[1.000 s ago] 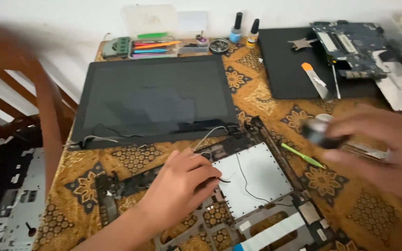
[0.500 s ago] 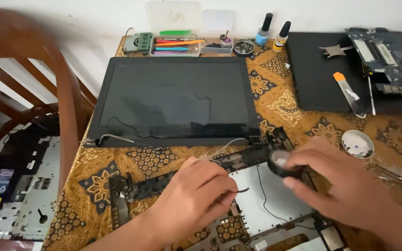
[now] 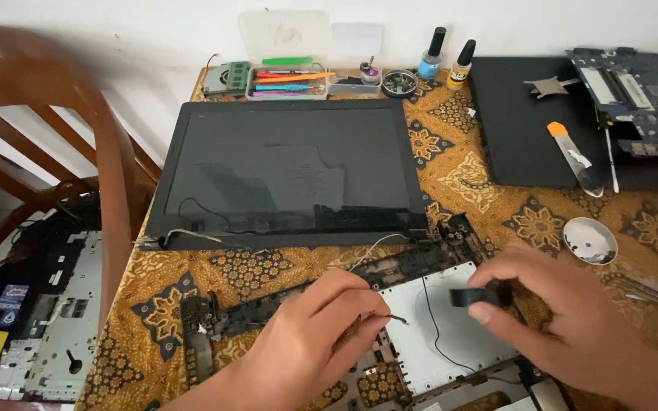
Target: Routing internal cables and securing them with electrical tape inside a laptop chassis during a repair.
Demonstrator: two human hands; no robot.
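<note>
Nearest me, my left hand point(image 3: 317, 335) pinches one thin black wire point(image 3: 390, 316), fingers together, over the laptop base frame point(image 3: 390, 304). My right hand point(image 3: 565, 320) has fingers clamped on one black tape roll point(image 3: 480, 295) above the frame's white panel. Beyond lies one detached screen point(image 3: 287, 171). Farthest, two small bottles point(image 3: 447, 57), blue-labelled and yellow-labelled, stand at the worktop point(image 3: 466, 175) edge.

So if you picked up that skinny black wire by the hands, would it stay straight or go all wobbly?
Probably wobbly: the thin black wire already lies in a loose curve across the white panel, so it looks floppy. It seems very light, being so thin. It may also be delicate; the left hand pinches a wire end with just its fingertips.
</note>
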